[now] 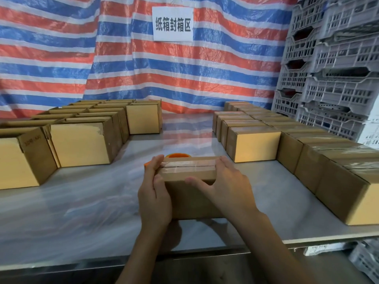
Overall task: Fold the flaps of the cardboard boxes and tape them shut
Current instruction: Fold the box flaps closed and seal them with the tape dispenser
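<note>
Pressing a cardboard box [190,193] between both hands over the middle of the table [92,201]; not showing whether it is resting on the surface or hanging just above it.

Bracing the box's left end with the left hand [154,193], fingers [152,169] lying straight and close together up the side, thumb resting at the near top edge. Covering the right end with the right hand [227,185], fingers lying nearly straight over the top right edge, thumb stretching leftward across the front face. Neither hand curling round anything.

Between the two sets of fingertips: flaps lying closed under clear tape [187,163] running along the seam. Just beyond the fingertips: an orange tape dispenser [178,155] showing partly behind the box.

Well to the left of the left fingers: open boxes [80,144] standing in rows. To the right of the right fingers: sealed boxes [254,146] standing in rows, tape gleaming on top.

Covering the pale table: glossy plastic film [82,222]. Hanging far beyond the fingers: a red, white and blue striped tarpaulin [61,58] bearing a white paper sign [173,23]. Standing stacked at far right: grey plastic crates [338,68].
</note>
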